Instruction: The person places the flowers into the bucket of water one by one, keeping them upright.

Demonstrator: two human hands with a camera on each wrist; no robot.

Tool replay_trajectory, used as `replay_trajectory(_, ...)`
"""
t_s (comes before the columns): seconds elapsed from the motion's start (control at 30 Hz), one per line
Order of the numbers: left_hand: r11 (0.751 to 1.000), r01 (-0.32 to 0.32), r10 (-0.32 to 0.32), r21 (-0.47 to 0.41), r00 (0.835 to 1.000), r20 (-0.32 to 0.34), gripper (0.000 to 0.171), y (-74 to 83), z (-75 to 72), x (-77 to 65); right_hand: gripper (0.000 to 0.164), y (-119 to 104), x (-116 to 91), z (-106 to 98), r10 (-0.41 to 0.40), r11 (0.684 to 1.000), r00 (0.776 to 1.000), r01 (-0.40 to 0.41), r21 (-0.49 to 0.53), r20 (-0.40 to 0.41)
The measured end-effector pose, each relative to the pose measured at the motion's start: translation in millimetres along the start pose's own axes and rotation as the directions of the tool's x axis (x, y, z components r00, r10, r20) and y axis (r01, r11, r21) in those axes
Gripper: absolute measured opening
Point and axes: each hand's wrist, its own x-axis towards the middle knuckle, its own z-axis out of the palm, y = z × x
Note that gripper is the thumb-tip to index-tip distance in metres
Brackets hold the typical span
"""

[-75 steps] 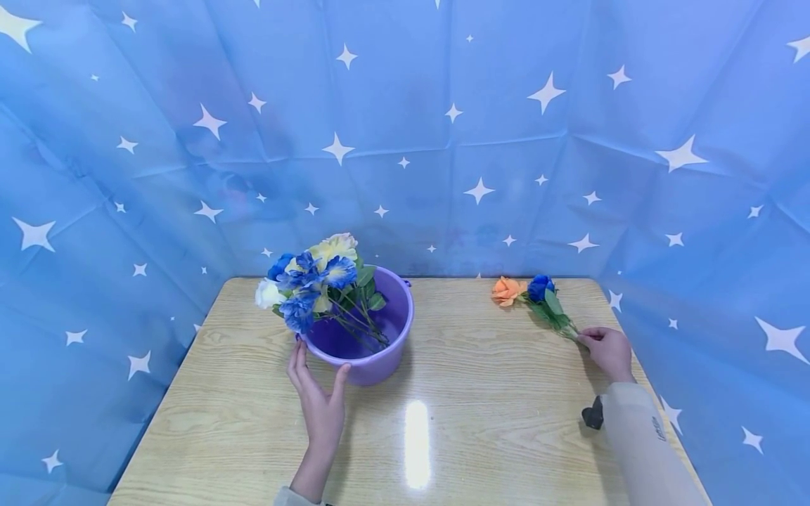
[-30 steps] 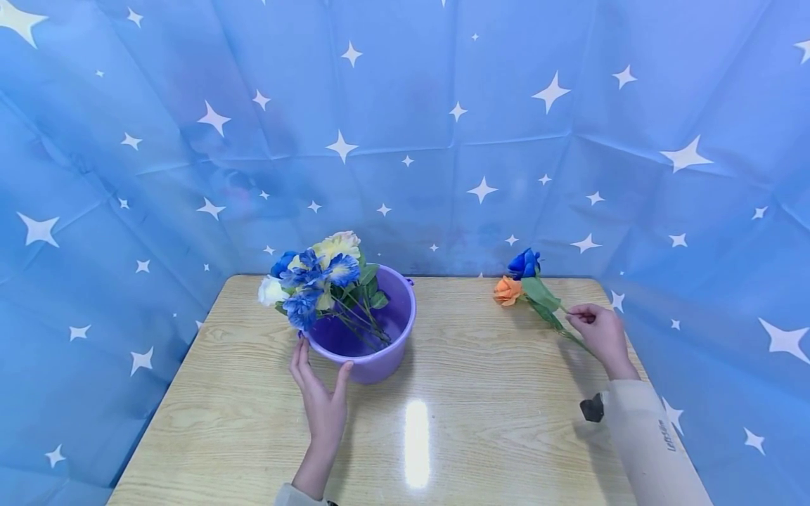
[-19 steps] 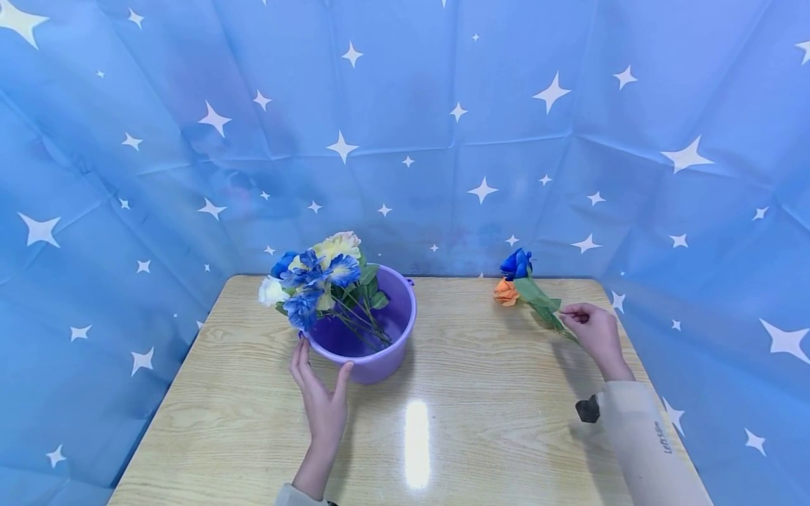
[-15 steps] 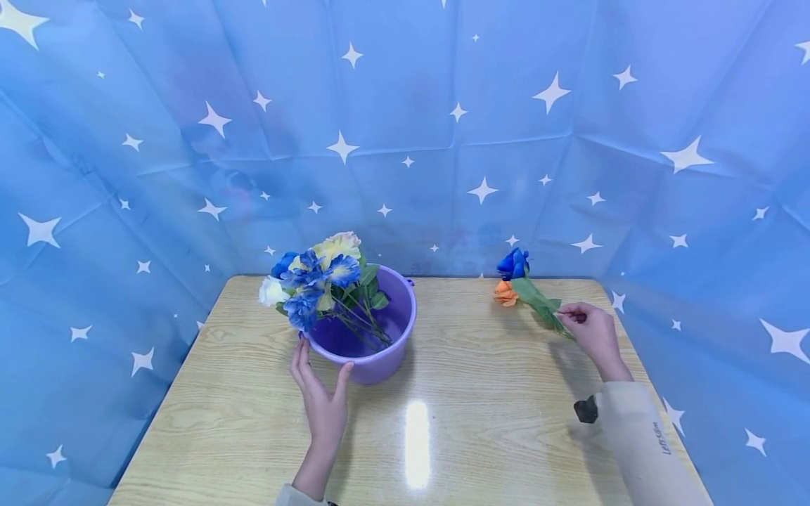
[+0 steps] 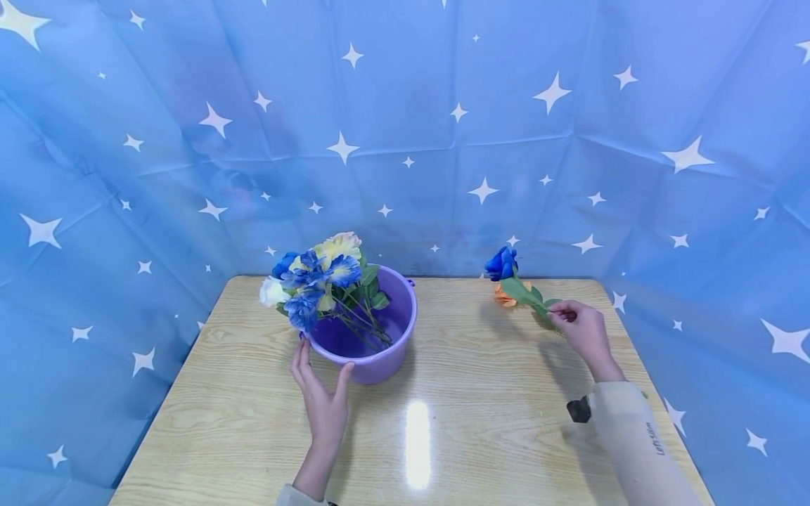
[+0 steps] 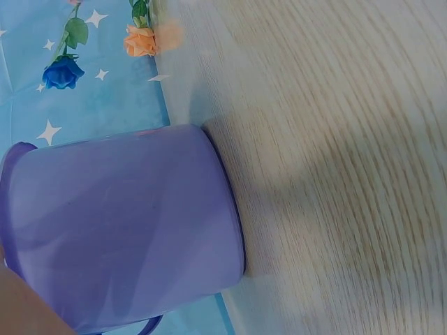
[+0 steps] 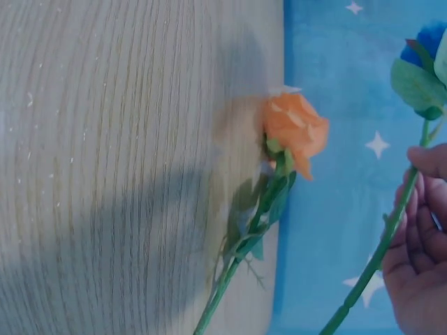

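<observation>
In the head view my right hand pinches the green stem of a blue rose, held above the table at the right. The right wrist view shows thumb and fingers on that stem. Below it an orange rose lies on the table, partly covered by the blue rose's leaf in the head view. At the left, my left hand rests against the near outer side of a purple bucket, fingers and thumb spread. Several blue, cream and white flowers lean in the bucket, blooms over its left rim.
The wooden table has its back edge close to a blue star-printed curtain, which also runs along both sides. A bucket lug sticks out at the right rim.
My right hand has lifted the blue rose off the table, away from the orange rose, and moved slightly left with it. My left hand and the bucket have stayed in place.
</observation>
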Motion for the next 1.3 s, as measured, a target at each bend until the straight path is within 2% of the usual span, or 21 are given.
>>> replay_trajectory(0.33, 1.000, -0.004, 0.004, 0.000, 1.000, 0.000, 0.086, 0.5, -0.1, 0.1, 0.014, -10.0, -0.4, 7.7, -0.038, 0.999, 0.999, 0.038, 0.026, -0.008)
replay_trajectory(0.8, 1.000, -0.009, 0.009, -0.003, 1.000, -0.001, 0.086, -0.4, -0.4, -0.9, 0.016, -23.8, -2.0, 17.6, -0.055, 0.997, 0.998, 0.054, 0.060, 0.022)
replay_trajectory(1.3, 1.000, -0.012, 0.012, -0.023, 1.000, -0.023, 0.084, 2.0, 1.9, -1.4, 0.012, -50.5, 4.3, 31.0, -0.092, 0.992, 0.995, 0.089, 0.092, 0.034)
